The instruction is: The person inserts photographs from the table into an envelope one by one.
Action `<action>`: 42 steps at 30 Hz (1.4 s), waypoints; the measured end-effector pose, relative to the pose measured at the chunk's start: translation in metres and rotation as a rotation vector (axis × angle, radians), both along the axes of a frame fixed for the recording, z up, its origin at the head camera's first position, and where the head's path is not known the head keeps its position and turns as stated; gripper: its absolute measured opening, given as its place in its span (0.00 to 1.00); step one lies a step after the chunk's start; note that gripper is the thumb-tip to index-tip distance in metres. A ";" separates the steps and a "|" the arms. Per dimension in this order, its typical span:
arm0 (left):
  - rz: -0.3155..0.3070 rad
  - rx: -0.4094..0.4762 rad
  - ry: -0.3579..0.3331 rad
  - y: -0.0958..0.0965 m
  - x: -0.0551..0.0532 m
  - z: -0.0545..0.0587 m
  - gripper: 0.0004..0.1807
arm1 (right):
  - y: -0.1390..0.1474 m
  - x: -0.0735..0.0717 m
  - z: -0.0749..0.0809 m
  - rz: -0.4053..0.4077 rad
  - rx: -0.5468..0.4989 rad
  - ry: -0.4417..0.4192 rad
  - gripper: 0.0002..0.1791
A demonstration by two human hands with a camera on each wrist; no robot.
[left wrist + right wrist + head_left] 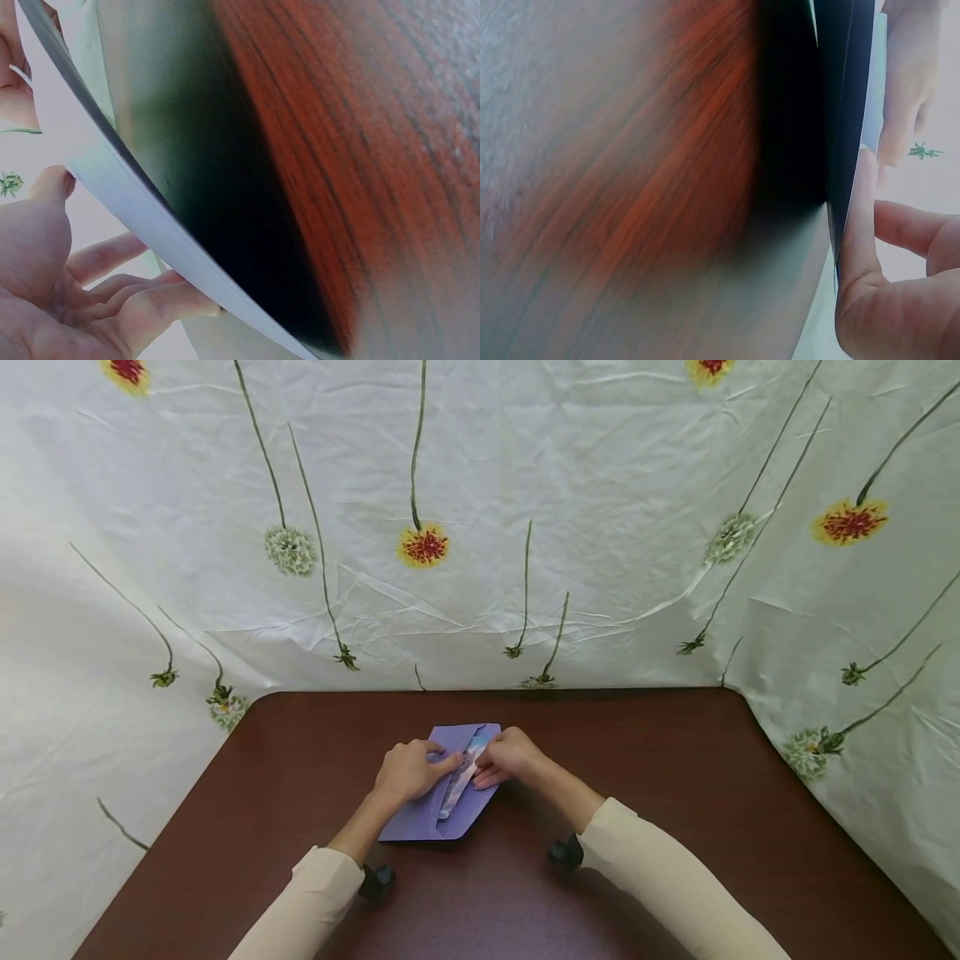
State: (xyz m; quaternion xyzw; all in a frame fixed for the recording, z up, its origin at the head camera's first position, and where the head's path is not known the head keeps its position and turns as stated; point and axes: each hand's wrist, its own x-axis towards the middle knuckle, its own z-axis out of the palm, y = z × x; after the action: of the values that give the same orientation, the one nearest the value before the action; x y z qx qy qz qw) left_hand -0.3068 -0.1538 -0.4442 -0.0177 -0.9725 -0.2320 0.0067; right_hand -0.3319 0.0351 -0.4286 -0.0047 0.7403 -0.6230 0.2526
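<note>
A purple envelope [417, 817] lies aslant near the middle of the table, its pocket gaping. A narrow strip of a printed picture card [456, 792], pale blue and pinkish, shows in that opening. My left hand [408, 770] rests on the envelope's left part, thumb stretched toward the card; the left wrist view shows its fingers [169, 304] touching the envelope's surface. At the upper right, my right hand [512, 755] pinches the card's edge. One right finger [861, 217] lies along the envelope in the right wrist view. The card's far edge is hidden.
A dark reddish-brown table [300, 760] with rounded far corners carries the envelope. White flower-printed cloth [480, 468] hangs behind it and along both sides. Dark wrist devices [377, 882] sit under both cream sleeves [667, 877].
</note>
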 end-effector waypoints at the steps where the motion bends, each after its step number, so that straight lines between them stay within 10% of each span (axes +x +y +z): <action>1: 0.001 -0.001 -0.001 0.000 0.000 0.001 0.30 | -0.002 0.000 -0.001 0.003 -0.006 -0.003 0.05; 42: -0.004 0.015 0.049 -0.002 -0.001 -0.002 0.31 | -0.018 -0.007 -0.005 -0.109 -0.018 0.010 0.05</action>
State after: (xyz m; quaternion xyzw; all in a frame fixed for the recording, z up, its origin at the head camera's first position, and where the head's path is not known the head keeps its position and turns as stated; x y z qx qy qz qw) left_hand -0.3081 -0.1553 -0.4461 -0.0251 -0.9703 -0.2386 0.0300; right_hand -0.3392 0.0167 -0.4333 0.0302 0.7352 -0.6422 0.2147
